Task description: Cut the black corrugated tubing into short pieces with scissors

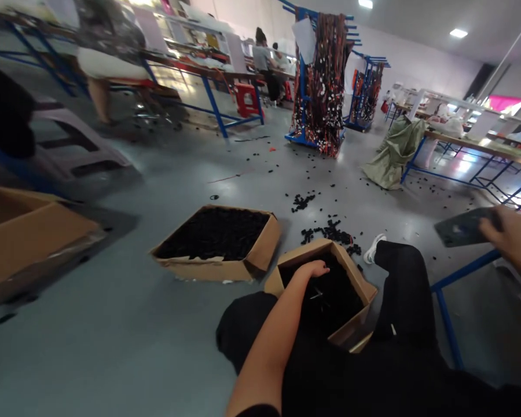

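My left hand reaches over a cardboard box of small black pieces between my legs. Its fingers are bent together, and what they hold, if anything, is too small to make out. Scissors seem to lie on the pieces just below it. At the right edge, my right hand is wrapped round the end of a dark flat object that looks like a phone, held above a blue metal bar. A second cardboard box, full of black pieces, stands on the floor to the left.
Black pieces lie scattered beyond the boxes. A large carton and a plastic stool are at the left. Farther back stand a blue rack hung with cables, a green sack, and worktables with seated people.
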Action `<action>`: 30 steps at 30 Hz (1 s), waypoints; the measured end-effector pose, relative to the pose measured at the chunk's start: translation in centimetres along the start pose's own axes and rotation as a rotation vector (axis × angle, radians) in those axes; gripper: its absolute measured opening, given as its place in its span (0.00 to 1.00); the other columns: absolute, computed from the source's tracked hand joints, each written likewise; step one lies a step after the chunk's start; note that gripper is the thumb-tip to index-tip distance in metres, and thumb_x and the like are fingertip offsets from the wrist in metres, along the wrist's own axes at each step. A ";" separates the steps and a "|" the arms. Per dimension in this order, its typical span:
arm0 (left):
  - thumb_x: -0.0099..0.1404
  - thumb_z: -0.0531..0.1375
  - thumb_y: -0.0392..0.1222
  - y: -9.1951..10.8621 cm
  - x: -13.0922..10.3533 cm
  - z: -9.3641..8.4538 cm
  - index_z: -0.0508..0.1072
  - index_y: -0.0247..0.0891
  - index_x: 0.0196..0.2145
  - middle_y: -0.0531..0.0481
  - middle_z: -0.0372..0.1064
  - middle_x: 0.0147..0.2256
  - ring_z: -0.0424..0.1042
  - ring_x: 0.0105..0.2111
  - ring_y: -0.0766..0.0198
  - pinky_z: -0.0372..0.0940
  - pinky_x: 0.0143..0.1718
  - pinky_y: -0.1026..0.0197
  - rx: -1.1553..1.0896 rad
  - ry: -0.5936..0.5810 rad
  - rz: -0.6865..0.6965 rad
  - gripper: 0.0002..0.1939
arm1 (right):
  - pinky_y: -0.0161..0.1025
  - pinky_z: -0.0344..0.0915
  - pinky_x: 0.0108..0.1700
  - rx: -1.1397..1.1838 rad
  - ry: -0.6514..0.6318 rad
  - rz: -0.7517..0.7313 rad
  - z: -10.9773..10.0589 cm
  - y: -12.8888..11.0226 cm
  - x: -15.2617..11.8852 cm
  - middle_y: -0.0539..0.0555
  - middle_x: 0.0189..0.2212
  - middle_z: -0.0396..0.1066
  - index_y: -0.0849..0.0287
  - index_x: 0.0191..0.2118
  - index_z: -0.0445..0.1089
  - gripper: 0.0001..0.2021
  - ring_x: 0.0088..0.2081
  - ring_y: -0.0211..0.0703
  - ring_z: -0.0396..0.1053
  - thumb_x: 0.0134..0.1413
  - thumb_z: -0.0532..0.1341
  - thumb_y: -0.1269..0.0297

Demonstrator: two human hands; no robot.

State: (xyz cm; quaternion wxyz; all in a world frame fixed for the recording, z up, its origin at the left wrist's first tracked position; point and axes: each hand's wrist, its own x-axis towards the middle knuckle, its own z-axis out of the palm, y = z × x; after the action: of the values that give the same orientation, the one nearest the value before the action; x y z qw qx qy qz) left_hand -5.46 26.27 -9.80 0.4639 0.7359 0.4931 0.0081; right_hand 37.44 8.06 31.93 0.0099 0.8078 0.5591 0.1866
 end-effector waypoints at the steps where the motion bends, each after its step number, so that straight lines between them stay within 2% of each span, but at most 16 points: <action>1: 0.80 0.68 0.55 0.4 0.1 0.4 0.80 0.36 0.59 0.41 0.79 0.58 0.81 0.56 0.49 0.79 0.60 0.41 -0.048 -0.031 -0.020 0.21 | 0.57 0.71 0.50 0.008 -0.053 -0.080 0.5 -3.8 0.0 0.77 0.50 0.84 0.53 0.62 0.77 0.19 0.51 0.68 0.83 0.76 0.58 0.52; 3: 0.81 0.61 0.66 1.1 0.0 1.1 0.82 0.33 0.51 0.39 0.82 0.51 0.83 0.54 0.47 0.77 0.62 0.41 -0.176 -0.082 -0.026 0.29 | 0.53 0.73 0.53 0.083 -0.187 -0.250 2.4 -11.3 0.3 0.71 0.55 0.85 0.57 0.65 0.76 0.20 0.57 0.65 0.84 0.78 0.57 0.56; 5: 0.79 0.47 0.81 1.8 -0.4 1.7 0.81 0.32 0.46 0.33 0.84 0.48 0.84 0.55 0.42 0.76 0.63 0.43 -0.332 -0.130 0.000 0.46 | 0.49 0.74 0.55 0.173 -0.257 -0.414 5.4 -17.7 0.6 0.68 0.57 0.85 0.60 0.66 0.77 0.20 0.59 0.62 0.84 0.79 0.56 0.60; 7: 0.72 0.31 0.88 2.4 -0.9 1.9 0.79 0.32 0.52 0.27 0.84 0.52 0.85 0.57 0.39 0.77 0.61 0.44 -0.492 -0.180 0.040 0.60 | 0.47 0.75 0.54 0.256 -0.267 -0.487 8.7 -22.8 0.4 0.67 0.57 0.86 0.61 0.67 0.77 0.21 0.58 0.61 0.85 0.81 0.54 0.61; 8: 0.69 0.26 0.89 2.6 -1.1 1.9 0.77 0.33 0.56 0.26 0.84 0.54 0.85 0.58 0.38 0.77 0.61 0.43 -0.613 -0.198 0.071 0.64 | 0.46 0.75 0.53 0.281 -0.279 -0.518 10.3 -24.8 0.2 0.65 0.58 0.86 0.59 0.68 0.76 0.21 0.58 0.59 0.85 0.82 0.53 0.61; 10: 0.67 0.26 0.90 3.1 -1.5 1.6 0.76 0.34 0.60 0.26 0.83 0.56 0.84 0.59 0.37 0.77 0.62 0.39 -0.963 -0.172 0.150 0.65 | 0.44 0.75 0.55 0.352 -0.283 -0.648 13.2 -28.3 -0.6 0.62 0.61 0.85 0.55 0.68 0.76 0.20 0.59 0.54 0.84 0.82 0.55 0.61; 12: 0.71 0.35 0.89 3.7 -1.9 0.8 0.78 0.35 0.57 0.27 0.84 0.53 0.84 0.60 0.37 0.76 0.63 0.38 -1.376 -0.014 0.208 0.58 | 0.45 0.75 0.59 0.429 -0.207 -0.904 15.8 -30.9 -1.5 0.62 0.59 0.85 0.55 0.65 0.78 0.17 0.59 0.53 0.83 0.81 0.59 0.64; 14: 0.76 0.43 0.83 4.1 -2.2 -0.3 0.81 0.37 0.53 0.32 0.86 0.50 0.83 0.60 0.40 0.77 0.63 0.41 -1.651 0.231 0.193 0.48 | 0.48 0.74 0.62 0.468 -0.125 -1.126 17.7 -32.9 -2.2 0.63 0.55 0.85 0.56 0.62 0.80 0.16 0.58 0.53 0.81 0.80 0.59 0.69; 15: 0.77 0.44 0.82 4.3 -2.3 -1.0 0.82 0.37 0.52 0.32 0.86 0.50 0.83 0.60 0.40 0.78 0.63 0.42 -1.733 0.320 0.166 0.47 | 0.49 0.74 0.62 0.471 -0.110 -1.198 18.4 -33.7 -2.3 0.63 0.54 0.85 0.56 0.61 0.81 0.16 0.58 0.53 0.80 0.80 0.58 0.71; 17: 0.77 0.42 0.83 4.5 -2.6 -2.3 0.84 0.36 0.50 0.33 0.86 0.49 0.84 0.60 0.41 0.79 0.62 0.44 -1.807 0.400 0.080 0.49 | 0.49 0.74 0.59 0.480 -0.157 -1.286 19.2 -35.0 -1.7 0.63 0.53 0.84 0.57 0.60 0.81 0.17 0.58 0.54 0.79 0.81 0.56 0.71; 19: 0.80 0.39 0.80 4.7 -2.8 -3.5 0.84 0.35 0.47 0.33 0.86 0.46 0.84 0.60 0.43 0.80 0.62 0.46 -1.842 0.492 0.024 0.49 | 0.49 0.73 0.60 0.538 -0.279 -1.319 19.3 -35.7 0.0 0.64 0.56 0.82 0.57 0.60 0.80 0.14 0.61 0.57 0.78 0.81 0.58 0.66; 22: 0.84 0.38 0.74 5.0 -2.8 -4.6 0.82 0.36 0.49 0.38 0.86 0.45 0.84 0.59 0.48 0.80 0.63 0.49 -1.842 0.658 0.064 0.45 | 0.47 0.73 0.59 0.725 -0.479 -1.219 19.4 -36.4 4.4 0.60 0.60 0.80 0.54 0.64 0.77 0.15 0.59 0.54 0.78 0.82 0.59 0.61; 24: 0.83 0.38 0.75 4.9 -2.4 -4.9 0.81 0.38 0.51 0.40 0.85 0.44 0.86 0.54 0.51 0.81 0.60 0.50 -1.827 0.665 0.072 0.45 | 0.46 0.73 0.61 0.886 -0.586 -1.115 20.7 -36.8 7.3 0.58 0.59 0.80 0.54 0.64 0.75 0.15 0.56 0.50 0.79 0.81 0.57 0.63; 27: 0.81 0.38 0.79 4.3 -1.6 -5.0 0.80 0.35 0.51 0.40 0.83 0.41 0.85 0.39 0.54 0.84 0.48 0.49 -1.819 0.603 -0.018 0.48 | 0.47 0.73 0.64 1.098 -0.723 -0.893 24.8 -37.5 9.8 0.58 0.57 0.78 0.58 0.67 0.71 0.17 0.56 0.46 0.78 0.81 0.55 0.64; 30: 0.83 0.32 0.76 4.2 -0.6 -5.1 0.80 0.33 0.52 0.40 0.83 0.41 0.83 0.34 0.56 0.84 0.43 0.50 -1.824 0.565 -0.093 0.51 | 0.50 0.75 0.67 1.242 -0.931 -0.746 29.6 -38.2 9.7 0.58 0.59 0.75 0.58 0.74 0.63 0.23 0.56 0.44 0.78 0.82 0.56 0.59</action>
State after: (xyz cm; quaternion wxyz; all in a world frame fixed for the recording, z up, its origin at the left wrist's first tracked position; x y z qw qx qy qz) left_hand -5.21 28.95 -3.73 0.7225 0.0415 0.4193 0.5481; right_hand 15.29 36.89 -1.39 -0.1452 0.4245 0.7278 -0.5187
